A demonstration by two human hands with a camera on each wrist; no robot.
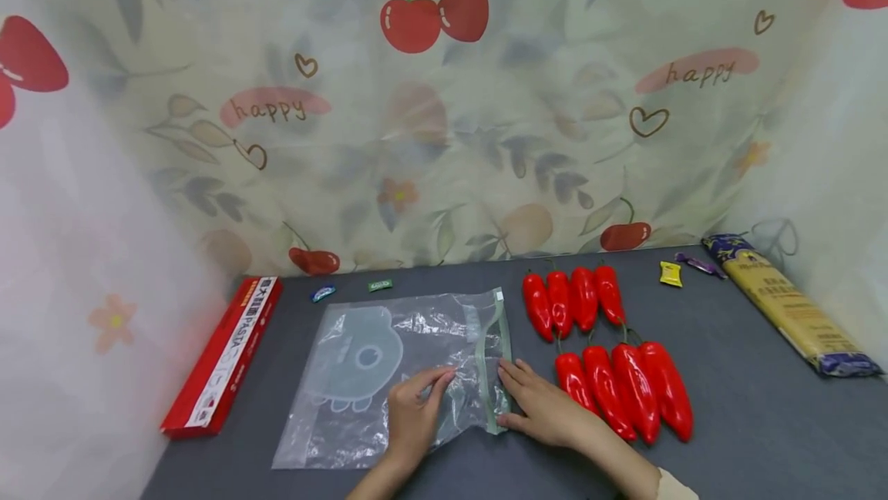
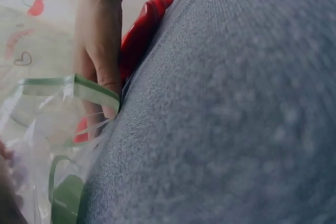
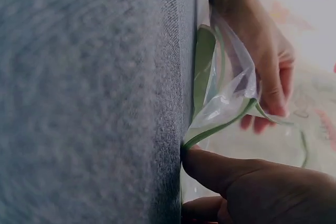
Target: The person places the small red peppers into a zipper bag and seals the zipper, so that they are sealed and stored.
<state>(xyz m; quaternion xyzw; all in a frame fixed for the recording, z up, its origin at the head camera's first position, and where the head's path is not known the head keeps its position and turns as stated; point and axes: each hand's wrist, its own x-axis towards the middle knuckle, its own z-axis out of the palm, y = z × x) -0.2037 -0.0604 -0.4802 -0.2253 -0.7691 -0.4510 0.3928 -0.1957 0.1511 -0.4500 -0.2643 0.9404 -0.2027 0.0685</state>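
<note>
A clear plastic zip bag (image 1: 430, 323) with a pale blue cartoon print lies flat on the dark table, its green-edged mouth toward the right. My left hand (image 1: 411, 415) pinches the bag's upper film a little left of the mouth, thumb against fingers. At the mouth, my right hand (image 1: 544, 411) rests with fingers spread over the green edge (image 1: 501, 392). In the right wrist view the film rises in a fold beside the left hand (image 3: 265, 61), and the right thumb (image 3: 210, 169) lies at the lower green edge. Several red peppers (image 1: 634, 392) lie in two rows just beyond the right hand.
A red pasta box (image 1: 222, 357) lies at the left, a yellow pasta packet (image 1: 784, 300) at the right. Small wrapped candies stand near the back: a blue one (image 1: 323, 293), a green one (image 1: 380, 285), a yellow one (image 1: 671, 273) and a purple one (image 1: 701, 265). A printed curtain (image 1: 444, 122) encloses the table.
</note>
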